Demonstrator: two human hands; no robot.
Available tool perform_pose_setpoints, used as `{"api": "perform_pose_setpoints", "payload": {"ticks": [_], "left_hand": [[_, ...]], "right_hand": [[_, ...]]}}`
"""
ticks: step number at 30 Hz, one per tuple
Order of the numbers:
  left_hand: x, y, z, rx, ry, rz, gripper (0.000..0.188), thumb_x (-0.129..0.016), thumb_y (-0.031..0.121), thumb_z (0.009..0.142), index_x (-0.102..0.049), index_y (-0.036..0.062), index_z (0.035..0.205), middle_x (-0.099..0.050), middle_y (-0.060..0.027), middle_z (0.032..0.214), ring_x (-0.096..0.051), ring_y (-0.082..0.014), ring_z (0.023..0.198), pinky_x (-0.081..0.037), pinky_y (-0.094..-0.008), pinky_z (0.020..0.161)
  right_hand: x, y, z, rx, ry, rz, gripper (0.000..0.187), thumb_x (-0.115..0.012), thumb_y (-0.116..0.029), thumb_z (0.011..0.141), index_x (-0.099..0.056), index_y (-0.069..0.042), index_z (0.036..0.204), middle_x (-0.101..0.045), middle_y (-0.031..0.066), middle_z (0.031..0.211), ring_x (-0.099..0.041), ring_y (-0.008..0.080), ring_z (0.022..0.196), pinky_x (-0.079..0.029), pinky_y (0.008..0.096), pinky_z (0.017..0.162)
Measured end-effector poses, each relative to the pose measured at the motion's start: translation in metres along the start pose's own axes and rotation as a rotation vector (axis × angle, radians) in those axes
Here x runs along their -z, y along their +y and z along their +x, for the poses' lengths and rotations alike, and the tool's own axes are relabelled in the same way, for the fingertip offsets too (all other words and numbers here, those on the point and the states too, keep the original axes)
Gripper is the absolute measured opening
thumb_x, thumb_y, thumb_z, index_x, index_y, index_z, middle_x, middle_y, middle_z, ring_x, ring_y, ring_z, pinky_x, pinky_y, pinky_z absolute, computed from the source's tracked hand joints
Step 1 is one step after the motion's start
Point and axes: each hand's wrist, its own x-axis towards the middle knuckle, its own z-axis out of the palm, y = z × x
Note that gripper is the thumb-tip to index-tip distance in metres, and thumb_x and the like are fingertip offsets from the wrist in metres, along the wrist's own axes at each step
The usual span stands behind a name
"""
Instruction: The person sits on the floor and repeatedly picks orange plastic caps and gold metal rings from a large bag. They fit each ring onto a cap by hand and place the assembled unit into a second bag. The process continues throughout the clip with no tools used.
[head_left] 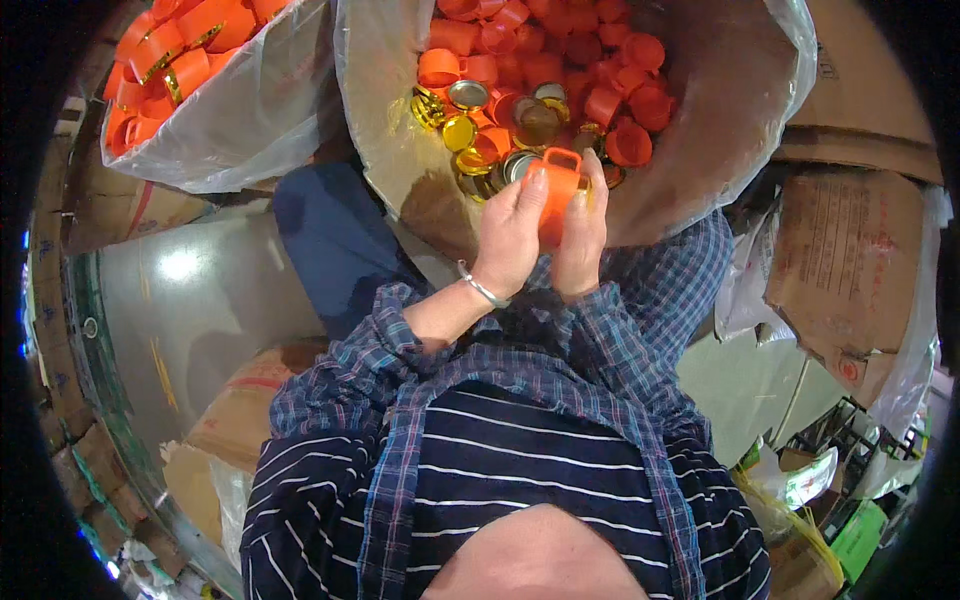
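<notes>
Both my hands are raised in front of my chest, holding one orange plastic cap [558, 190] with a small tab on its top edge. My left hand [512, 232] wraps the cap's left side, and a metal bangle sits on that wrist. My right hand [583, 235] presses against the cap's right side, fingers pointing up. Just beyond the hands, a large clear plastic bag [400, 150] lies open, holding several orange caps [560, 50] and several gold metal discs [470, 130].
A second clear bag [240, 120] of orange caps lies at the upper left. Cardboard boxes [850, 260] stand at the right, with more flattened cardboard at the lower left. A grey shiny floor patch [190, 310] lies to my left, and my blue trouser leg [335, 250] reaches toward the bags.
</notes>
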Motion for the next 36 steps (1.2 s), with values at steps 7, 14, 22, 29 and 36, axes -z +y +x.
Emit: {"api": "perform_pose_setpoints", "payload": {"ticks": [7,14,22,29,36], "left_hand": [[0.001,0.006,0.006,0.202,0.069,-0.152,0.032,-0.051,0.028,0.103,-0.065,-0.0005,0.107,-0.068,-0.0057,0.096,-0.063,-0.016,0.083,-0.05,-0.0303,0.078],[0.014,0.008,0.028,0.279,-0.058,-0.21,0.036,-0.048,0.034,0.105,-0.064,0.0036,0.112,-0.068,-0.0078,0.103,-0.064,-0.0189,0.093,-0.051,-0.0324,0.082],[0.014,-0.005,0.011,0.301,0.047,-0.264,0.033,-0.059,0.03,0.1,-0.065,-0.0017,0.109,-0.069,-0.009,0.101,-0.064,-0.0179,0.087,-0.051,-0.0326,0.08],[0.029,0.009,0.017,0.015,-0.214,-0.113,0.036,-0.055,0.032,0.102,-0.06,-0.0005,0.117,-0.066,-0.0068,0.108,-0.062,-0.0175,0.094,-0.051,-0.0321,0.083],[0.018,-0.006,-0.002,0.125,0.084,-0.2,0.04,-0.051,0.033,0.104,-0.065,-0.0029,0.115,-0.068,-0.0064,0.104,-0.063,-0.0138,0.091,-0.05,-0.0299,0.084]], "right_hand": [[0.005,0.004,0.001,0.023,0.028,-0.244,0.051,-0.056,-0.027,0.095,-0.05,0.004,0.134,-0.052,0.0212,0.129,-0.049,0.0352,0.119,-0.04,0.0429,0.104],[0.005,0.013,0.005,0.105,0.024,-0.36,0.043,-0.055,-0.027,0.096,-0.056,0.001,0.128,-0.059,0.023,0.116,-0.058,0.0374,0.105,-0.046,0.0402,0.095],[0.005,0.014,-0.002,0.287,-0.003,-0.496,0.046,-0.063,-0.03,0.09,-0.057,0.003,0.121,-0.058,0.0214,0.112,-0.054,0.037,0.106,-0.045,0.0436,0.094],[-0.001,0.018,0.018,-0.174,0.003,0.121,0.043,-0.056,-0.033,0.096,-0.058,0.002,0.12,-0.062,0.0131,0.111,-0.062,0.0259,0.093,-0.05,0.0373,0.087],[-0.01,0.015,-0.002,0.044,0.015,-0.305,0.045,-0.068,-0.024,0.088,-0.055,0.003,0.121,-0.054,0.021,0.114,-0.054,0.0361,0.106,-0.045,0.0411,0.095]]}}
